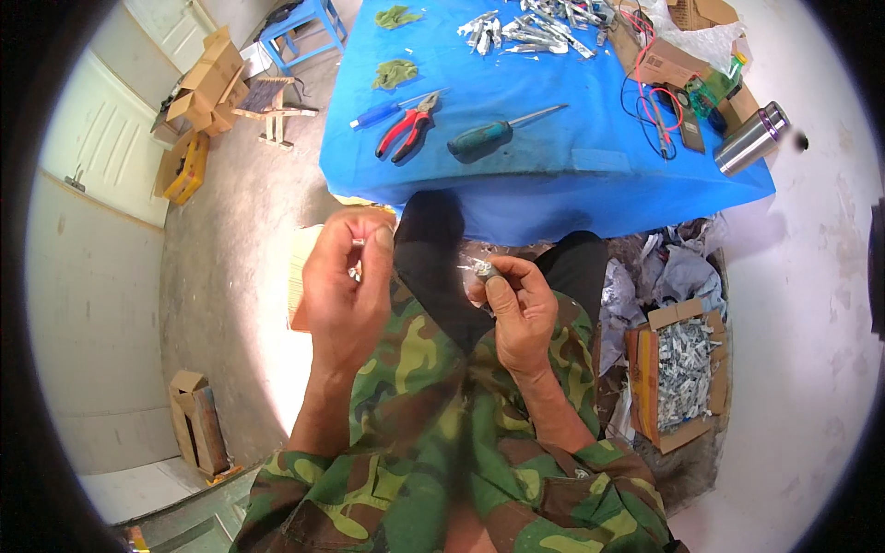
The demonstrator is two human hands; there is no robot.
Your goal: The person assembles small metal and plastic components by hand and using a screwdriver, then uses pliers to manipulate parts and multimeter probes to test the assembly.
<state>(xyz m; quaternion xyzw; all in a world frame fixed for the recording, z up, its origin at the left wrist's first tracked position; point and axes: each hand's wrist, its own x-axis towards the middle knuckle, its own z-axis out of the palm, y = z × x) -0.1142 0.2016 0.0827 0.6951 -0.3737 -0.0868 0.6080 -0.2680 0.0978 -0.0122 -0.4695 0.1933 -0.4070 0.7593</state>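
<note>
My left hand [346, 272] is raised over my left thigh, its thumb and fingers closed in a pinch. A small silvery piece [358, 242] shows between them, too small to name. Above my right thigh, my right hand [524, 313] grips a short grey cylindrical part [487, 273] between thumb and fingers. Thin silvery strands stick out of that part's end, toward the left. The two hands are apart. On the blue-covered table [553, 166] beyond them lie red-handled pliers [407, 127], a green-handled screwdriver [489, 136] and a blue pen-like tool [392, 111].
Several silvery parts [539, 32] are heaped at the table's back, near two green cloths [395, 74]. A multimeter [687, 120] with red and black leads and a steel flask [751, 140] stand right. An open carton [682, 373] of silvery scraps sits at lower right.
</note>
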